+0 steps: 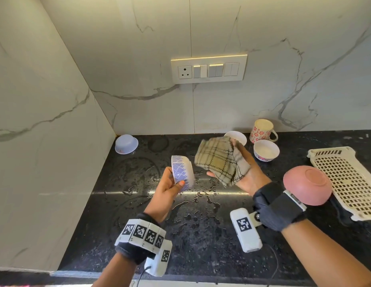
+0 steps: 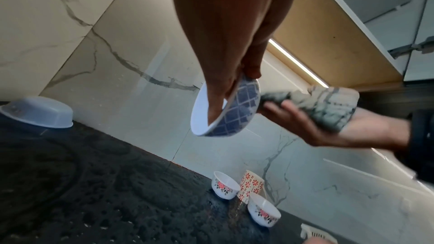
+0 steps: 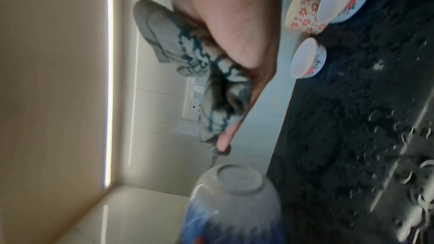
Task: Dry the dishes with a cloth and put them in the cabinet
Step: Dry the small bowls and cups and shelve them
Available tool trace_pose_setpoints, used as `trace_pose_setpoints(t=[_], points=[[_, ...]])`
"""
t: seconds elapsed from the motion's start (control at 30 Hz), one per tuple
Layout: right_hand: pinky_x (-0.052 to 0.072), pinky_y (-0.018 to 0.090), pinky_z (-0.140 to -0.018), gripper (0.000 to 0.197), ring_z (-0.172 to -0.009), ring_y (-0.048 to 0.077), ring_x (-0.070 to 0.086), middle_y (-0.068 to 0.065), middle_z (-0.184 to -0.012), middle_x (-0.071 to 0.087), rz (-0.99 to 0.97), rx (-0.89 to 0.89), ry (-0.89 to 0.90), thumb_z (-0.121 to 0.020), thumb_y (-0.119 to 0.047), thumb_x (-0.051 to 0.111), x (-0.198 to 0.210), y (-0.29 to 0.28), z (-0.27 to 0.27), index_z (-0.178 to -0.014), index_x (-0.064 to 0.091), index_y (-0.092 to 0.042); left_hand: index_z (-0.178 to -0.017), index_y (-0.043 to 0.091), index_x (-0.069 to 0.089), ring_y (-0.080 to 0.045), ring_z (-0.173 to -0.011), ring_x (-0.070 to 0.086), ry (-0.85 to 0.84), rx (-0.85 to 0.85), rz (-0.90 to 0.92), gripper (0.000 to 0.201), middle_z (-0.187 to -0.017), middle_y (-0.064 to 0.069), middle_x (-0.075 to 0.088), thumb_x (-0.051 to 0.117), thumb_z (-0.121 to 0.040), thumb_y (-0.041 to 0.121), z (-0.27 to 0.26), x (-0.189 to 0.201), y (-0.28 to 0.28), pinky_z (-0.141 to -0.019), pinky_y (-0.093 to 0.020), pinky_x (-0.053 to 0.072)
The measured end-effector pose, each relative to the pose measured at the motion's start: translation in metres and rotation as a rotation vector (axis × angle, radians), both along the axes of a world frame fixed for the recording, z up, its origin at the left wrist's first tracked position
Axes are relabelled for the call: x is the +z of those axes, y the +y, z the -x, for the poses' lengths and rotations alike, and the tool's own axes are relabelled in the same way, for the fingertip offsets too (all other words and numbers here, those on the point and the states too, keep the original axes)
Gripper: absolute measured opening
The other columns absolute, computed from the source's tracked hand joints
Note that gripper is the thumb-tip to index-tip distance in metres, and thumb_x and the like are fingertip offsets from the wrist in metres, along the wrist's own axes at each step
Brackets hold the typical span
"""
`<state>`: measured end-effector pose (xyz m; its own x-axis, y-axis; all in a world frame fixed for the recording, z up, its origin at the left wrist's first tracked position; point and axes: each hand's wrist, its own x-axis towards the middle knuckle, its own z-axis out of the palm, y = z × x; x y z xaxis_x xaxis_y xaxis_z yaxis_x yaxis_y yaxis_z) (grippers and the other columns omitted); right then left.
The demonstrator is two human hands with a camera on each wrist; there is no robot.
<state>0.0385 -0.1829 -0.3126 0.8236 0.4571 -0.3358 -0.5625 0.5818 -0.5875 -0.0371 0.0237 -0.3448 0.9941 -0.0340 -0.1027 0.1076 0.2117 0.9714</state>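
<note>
Black wet counter (image 1: 201, 235) carries the dishes in the head view: a lilac bowl (image 1: 126, 144) upturned in the corner, two white bowls (image 1: 266, 150) and a mug (image 1: 261, 131) at the back wall, and a pink bowl (image 1: 307, 184) upturned beside a basket (image 1: 346, 179); their insides look bare. Above the counter the left hand (image 1: 167, 189) grips a blue bowl (image 1: 182, 174) on its side, thumb on the outer wall. The right hand (image 1: 245, 172), palm up, holds a cloth (image 1: 219, 160) just beside that bowl. From the left wrist, fingers (image 2: 218, 99) reach inside the blue bowl, its white interior bare. From the right wrist, fingers (image 3: 234, 34) curl loosely round the cloth.
</note>
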Motion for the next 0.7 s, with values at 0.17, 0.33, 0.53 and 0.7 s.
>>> trace_pose_setpoints(t=[0.17,0.33,0.53,0.7], points=[[0.047,0.047,-0.080,0.031,-0.083,0.030,0.058,0.014,-0.096,0.064,0.509,-0.063,-0.288,-0.064,-0.016,0.072,-0.010,0.021,0.008,-0.092,0.059,-0.011,-0.109,0.008,0.049,-0.013,-0.084,0.067,0.041,-0.007,0.216,0.023,-0.094,-0.003,0.070,0.045,-0.090,-0.005,0.000,0.001,-0.003,-0.071,-0.029,0.056],[0.053,0.021,-0.072,0.049,-0.079,0.000,0.060,-0.007,-0.093,0.065,0.784,-0.009,-0.570,-0.080,0.015,0.052,-0.020,0.053,0.022,-0.116,0.059,-0.018,-0.114,0.008,0.048,-0.019,-0.085,0.070,0.047,0.006,0.310,0.035,-0.095,-0.005,0.073,0.049,-0.080,0.001,-0.002,0.008,-0.008,-0.068,-0.034,0.058],[0.049,0.015,-0.060,0.033,-0.061,-0.005,0.059,-0.009,-0.072,0.067,0.754,-0.117,-0.612,-0.079,0.011,0.057,-0.034,0.055,0.031,-0.086,0.069,-0.019,-0.114,0.012,0.058,-0.024,-0.084,0.057,0.100,0.138,0.358,0.034,-0.100,-0.010,0.067,0.061,-0.080,0.006,-0.005,0.004,-0.001,-0.070,-0.038,0.047],[0.042,0.021,-0.048,0.031,-0.052,0.010,0.052,-0.001,-0.063,0.065,0.648,-0.083,-0.497,-0.070,0.004,0.061,-0.043,0.048,0.040,-0.072,0.073,-0.024,-0.114,0.001,0.050,-0.019,-0.080,0.069,0.113,0.173,0.357,0.028,-0.095,-0.012,0.070,0.044,-0.087,-0.002,0.001,0.002,0.002,-0.069,-0.031,0.058]])
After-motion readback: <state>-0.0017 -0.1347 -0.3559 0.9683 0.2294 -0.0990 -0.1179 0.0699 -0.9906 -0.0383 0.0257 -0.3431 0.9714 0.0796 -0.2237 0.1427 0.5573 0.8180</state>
